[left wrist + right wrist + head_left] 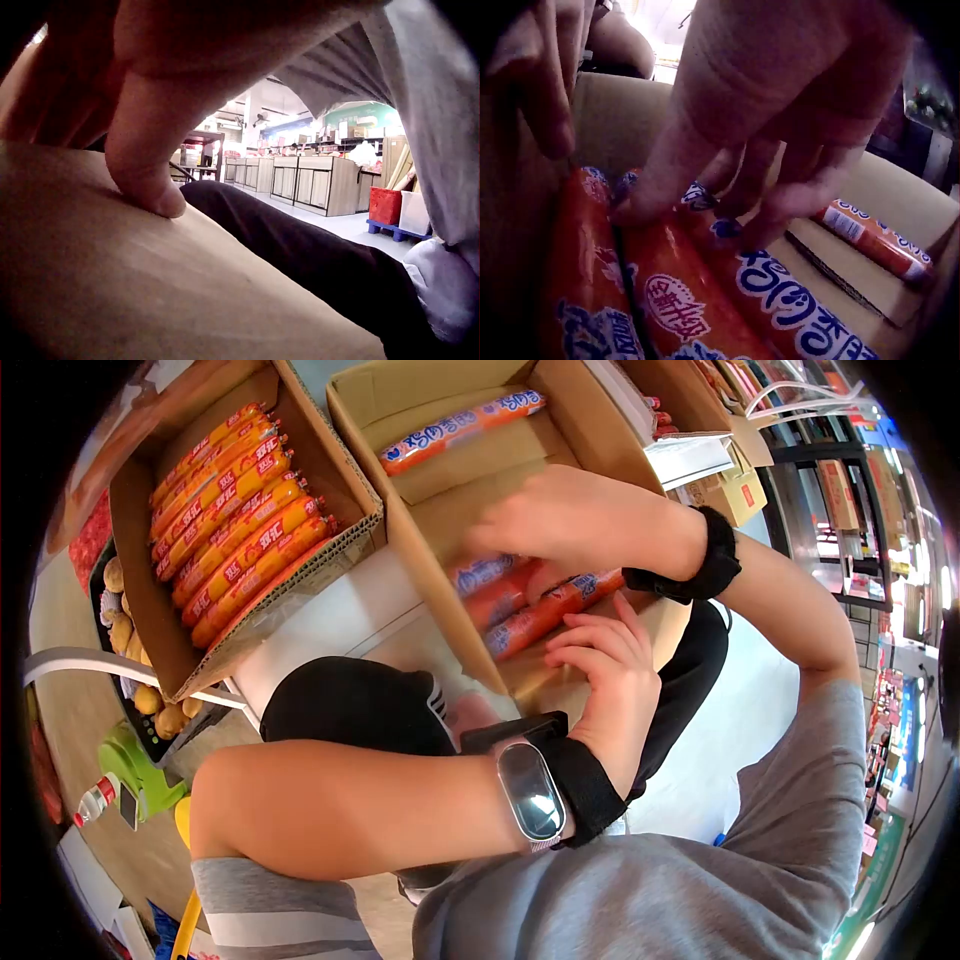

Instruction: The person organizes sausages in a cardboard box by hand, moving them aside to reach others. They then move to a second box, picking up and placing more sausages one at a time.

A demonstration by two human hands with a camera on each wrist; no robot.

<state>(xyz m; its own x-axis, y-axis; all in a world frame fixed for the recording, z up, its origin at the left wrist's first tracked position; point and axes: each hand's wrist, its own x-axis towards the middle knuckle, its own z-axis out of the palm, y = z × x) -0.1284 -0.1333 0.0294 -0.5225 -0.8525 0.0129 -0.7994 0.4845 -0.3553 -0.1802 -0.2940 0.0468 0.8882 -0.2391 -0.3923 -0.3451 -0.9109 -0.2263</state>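
Note:
Red-orange sausages with blue and white print [545, 622] [675, 300] lie side by side at the near end of an open cardboard box [440, 595]. Over them is my right hand [545, 515] [772, 97], blurred in the head view; in the right wrist view its thumb and fingers curl down around two of them. Beside the near end, my left hand [615, 680] [150, 97] has its fingers loosely extended, its thumb touching the cardboard [97, 262] and nothing held. A single sausage [465, 430] [874, 240] lies apart at the far end.
To the left, another cardboard box [150, 630] holds several orange-wrapped sausages [235, 510]. Potatoes in a black crate [165, 745] and a green container [140, 770] stand beyond it. A dark-clothed knee [350, 705] is close to the near box; more boxes [735, 490] stand at upper right.

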